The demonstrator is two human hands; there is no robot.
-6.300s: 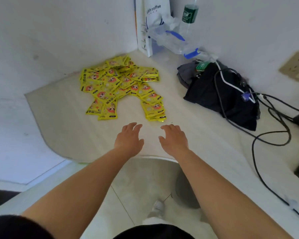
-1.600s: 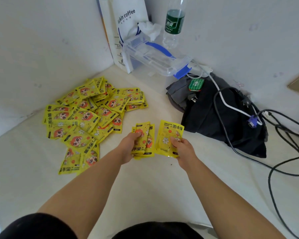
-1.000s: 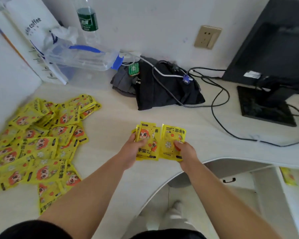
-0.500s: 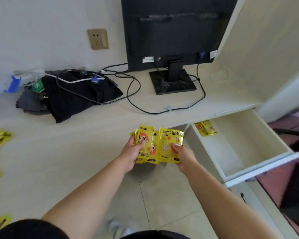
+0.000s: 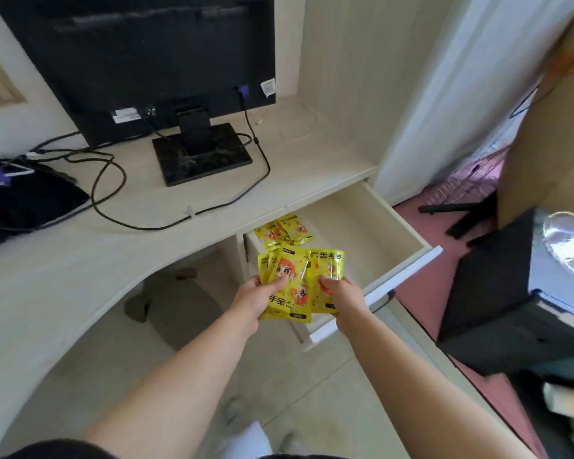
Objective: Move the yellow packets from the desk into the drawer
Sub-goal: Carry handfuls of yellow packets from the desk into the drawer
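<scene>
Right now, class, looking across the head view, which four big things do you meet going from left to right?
black cloth bundle → monitor stand → open drawer → black box

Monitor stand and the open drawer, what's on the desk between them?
Head view: only a black cable crosses the bare desk between the monitor stand and the drawer, with a small white clip on it.
</scene>
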